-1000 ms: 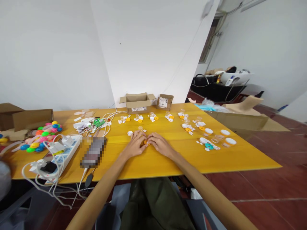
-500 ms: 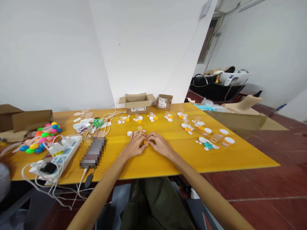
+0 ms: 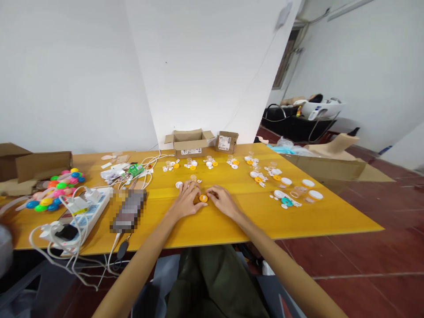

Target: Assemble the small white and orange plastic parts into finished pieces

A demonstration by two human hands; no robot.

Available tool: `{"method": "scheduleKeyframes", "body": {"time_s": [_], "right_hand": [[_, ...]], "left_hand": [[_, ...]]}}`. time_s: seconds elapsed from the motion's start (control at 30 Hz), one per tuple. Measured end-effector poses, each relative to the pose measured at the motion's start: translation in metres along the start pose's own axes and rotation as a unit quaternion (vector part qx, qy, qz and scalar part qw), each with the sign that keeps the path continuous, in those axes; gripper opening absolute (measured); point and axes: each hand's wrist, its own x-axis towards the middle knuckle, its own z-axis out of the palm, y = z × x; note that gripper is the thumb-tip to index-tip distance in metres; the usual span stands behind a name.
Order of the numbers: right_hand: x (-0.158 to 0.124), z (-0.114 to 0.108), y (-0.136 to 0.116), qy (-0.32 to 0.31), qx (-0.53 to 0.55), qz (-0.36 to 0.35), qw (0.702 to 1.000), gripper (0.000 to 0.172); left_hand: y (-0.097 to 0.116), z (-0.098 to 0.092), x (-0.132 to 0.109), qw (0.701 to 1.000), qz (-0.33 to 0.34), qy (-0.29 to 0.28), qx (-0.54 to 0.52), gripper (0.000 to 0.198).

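Observation:
An orange round plastic disc [image 3: 203,198] with a small white piece at its centre is near the front middle of the table. My left hand [image 3: 186,201] grips its left edge between thumb and fingers. Just to its right, my right hand [image 3: 221,202] has its fingertips pinched together, a little apart from the disc. What those fingertips hold, if anything, is too small to make out. Behind my left hand lie a white round lid [image 3: 179,184], a clear small cup [image 3: 193,177] and a small white part [image 3: 199,180].
Sets of white and orange parts [image 3: 193,167] with clear cups line the table's back. White-lidded jars [image 3: 315,195] and a teal disc [image 3: 286,202] are at right. Leftward lie a phone [image 3: 129,212], a power strip [image 3: 96,214] with cables and colourful balls [image 3: 59,193]. Cardboard boxes [image 3: 188,143] stand behind.
My right hand has drawn slightly right, off the orange disc, which shows more fully now. My left hand stays at the disc.

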Motion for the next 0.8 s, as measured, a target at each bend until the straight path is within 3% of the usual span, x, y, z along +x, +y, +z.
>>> {"method": "scheduleKeyframes", "body": {"time_s": [0.47,0.8], "right_hand": [[0.008,-0.002,0.002,-0.033,-0.018,-0.024,0.999,0.019],[0.03,0.01,-0.003,-0.067,-0.04,-0.048,0.996,0.02]], "left_hand": [[0.0,0.0,-0.001,1.0,0.013,-0.012,-0.005,0.015],[-0.002,-0.009,-0.01,0.999,-0.038,-0.002,0.006,0.013]]}}
